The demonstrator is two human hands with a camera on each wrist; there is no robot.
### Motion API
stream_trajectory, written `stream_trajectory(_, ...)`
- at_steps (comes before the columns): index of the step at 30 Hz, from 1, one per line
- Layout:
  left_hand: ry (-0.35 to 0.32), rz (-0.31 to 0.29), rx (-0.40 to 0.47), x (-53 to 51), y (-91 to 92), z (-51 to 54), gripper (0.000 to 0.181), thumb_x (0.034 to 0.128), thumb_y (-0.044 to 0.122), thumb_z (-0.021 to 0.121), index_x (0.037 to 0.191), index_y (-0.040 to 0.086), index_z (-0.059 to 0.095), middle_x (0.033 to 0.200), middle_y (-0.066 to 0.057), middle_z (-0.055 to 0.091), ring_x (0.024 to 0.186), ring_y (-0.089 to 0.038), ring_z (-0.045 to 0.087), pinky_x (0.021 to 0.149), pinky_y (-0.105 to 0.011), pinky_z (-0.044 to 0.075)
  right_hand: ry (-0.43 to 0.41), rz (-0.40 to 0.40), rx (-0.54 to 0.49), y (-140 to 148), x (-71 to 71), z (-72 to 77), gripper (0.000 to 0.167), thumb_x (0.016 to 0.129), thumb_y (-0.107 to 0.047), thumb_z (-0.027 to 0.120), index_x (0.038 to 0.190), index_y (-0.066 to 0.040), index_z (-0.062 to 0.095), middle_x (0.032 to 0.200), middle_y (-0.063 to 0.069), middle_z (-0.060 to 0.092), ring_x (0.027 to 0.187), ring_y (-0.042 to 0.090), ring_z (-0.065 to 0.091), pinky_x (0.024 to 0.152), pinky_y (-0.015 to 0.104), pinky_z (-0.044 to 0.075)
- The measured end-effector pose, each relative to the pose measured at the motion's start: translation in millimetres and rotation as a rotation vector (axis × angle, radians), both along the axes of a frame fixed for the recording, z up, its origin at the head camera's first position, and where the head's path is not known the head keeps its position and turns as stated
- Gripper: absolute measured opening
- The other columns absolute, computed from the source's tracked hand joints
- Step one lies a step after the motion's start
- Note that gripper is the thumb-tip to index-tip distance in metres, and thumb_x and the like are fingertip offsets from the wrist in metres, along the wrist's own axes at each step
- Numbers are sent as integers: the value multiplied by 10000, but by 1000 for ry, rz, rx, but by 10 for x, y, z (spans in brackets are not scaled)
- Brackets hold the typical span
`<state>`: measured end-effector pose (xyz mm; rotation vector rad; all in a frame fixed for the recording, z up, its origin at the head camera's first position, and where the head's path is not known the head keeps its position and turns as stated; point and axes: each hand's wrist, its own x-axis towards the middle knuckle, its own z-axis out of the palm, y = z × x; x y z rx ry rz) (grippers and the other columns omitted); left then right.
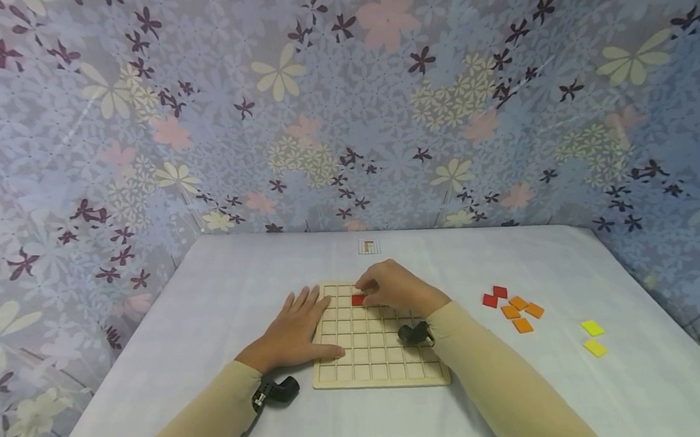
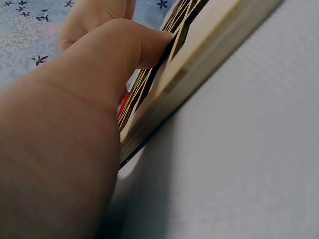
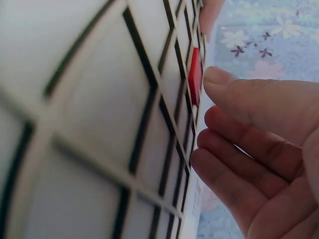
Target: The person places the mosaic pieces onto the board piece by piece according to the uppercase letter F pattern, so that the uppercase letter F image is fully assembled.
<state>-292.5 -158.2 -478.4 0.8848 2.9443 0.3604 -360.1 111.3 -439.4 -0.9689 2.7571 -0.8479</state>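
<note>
A wooden grid board [image 1: 364, 384] lies on the table. My left hand [image 1: 291, 331] rests along its left edge with fingers spread, the thumb lying over the lower left squares. In the left wrist view that thumb [image 2: 149, 47] touches the board's grid. One red square tile [image 1: 358, 300] sits in a square near the board's far edge. Right over it is my right hand [image 1: 396, 287], its fingers loosely bent. Up close in the right wrist view, the thumb and fingers are beside the red tile [image 3: 194, 77], and nothing shows between them.
Two red tiles [image 1: 490, 300], several orange tiles [image 1: 523, 325] and two yellow tiles [image 1: 595, 348] lie on the table to the right of the board. A small card [image 1: 369, 246] with a printed coloured grid lies beyond the board. Floral cloth [image 1: 340, 108] hangs behind the table.
</note>
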Motion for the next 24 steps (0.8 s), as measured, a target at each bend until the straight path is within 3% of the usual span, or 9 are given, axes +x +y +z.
stream_trajectory(3,-4,1,-7,5,15,-6,1185,850,868,560,1660,45,294,1714,-228,148,1577,-400,92,1242,-569,35,-29,-34,-53,147,53,37,297,948,-99,815,1231,-24,771,1164,45,748,1081,208,693,958,396,554)
stream_trajectory(6,-2,-1,-8,4,27,-13,1186,847,868,565,1660,48,296,1715,-225,149,1577,-399,91,1242,-568,32,-2,-60,-69,348,83,70,278,967,-84,787,1233,-8,765,1187,76,742,1100,247,696,956,419,557)
stream_trajectory(10,5,0,-7,1,20,-20,1184,845,863,575,1660,51,297,1716,-224,145,1578,-400,87,1241,-573,28,37,-124,-70,658,101,91,294,951,-83,805,1232,-6,766,1191,92,742,1094,281,701,947,443,561)
stream_trajectory(17,0,16,0,4,0,-26,1191,835,862,590,1659,53,300,1718,-220,148,1581,-392,78,1242,-566,16,12,-227,-120,1230,114,77,344,954,-121,808,1273,-8,746,1223,116,736,1120,330,699,960,474,554)
stream_trajectory(24,2,5,15,10,-4,-4,1194,840,865,581,1657,41,298,1714,-231,143,1577,-404,83,1240,-576,22,-11,-344,-66,1701,184,28,359,987,-141,770,1316,-5,720,1254,145,723,1166,372,677,989,525,533)
